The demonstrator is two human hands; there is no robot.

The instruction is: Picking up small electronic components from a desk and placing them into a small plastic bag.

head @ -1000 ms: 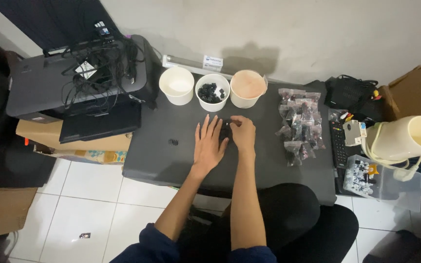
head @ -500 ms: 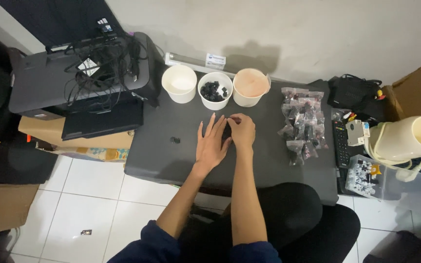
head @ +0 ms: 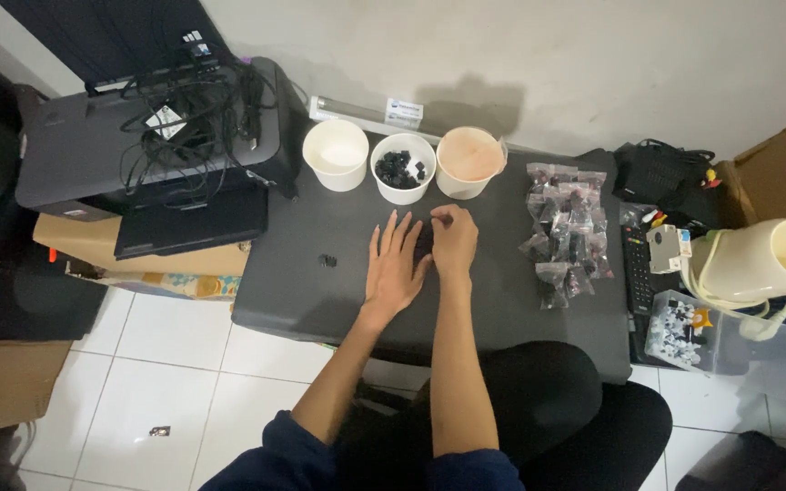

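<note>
Small black part (head: 424, 244) pinched btwn both hands, on table.

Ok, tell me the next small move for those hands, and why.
Probably lift the right hand toward the middle cup. Both hands meet over a small dark piece on the grey table, the left hand flat beside it, and that cup holds similar dark pieces.

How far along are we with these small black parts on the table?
Done, it seems: a pile of filled small clear bags lies to the right, and the middle white cup holds loose black pieces. In hand: the left hand lies flat while the right hand pinches a small dark item between them. Left: one stray black piece on the dark table; how many remain overall cannot be judged.
</note>
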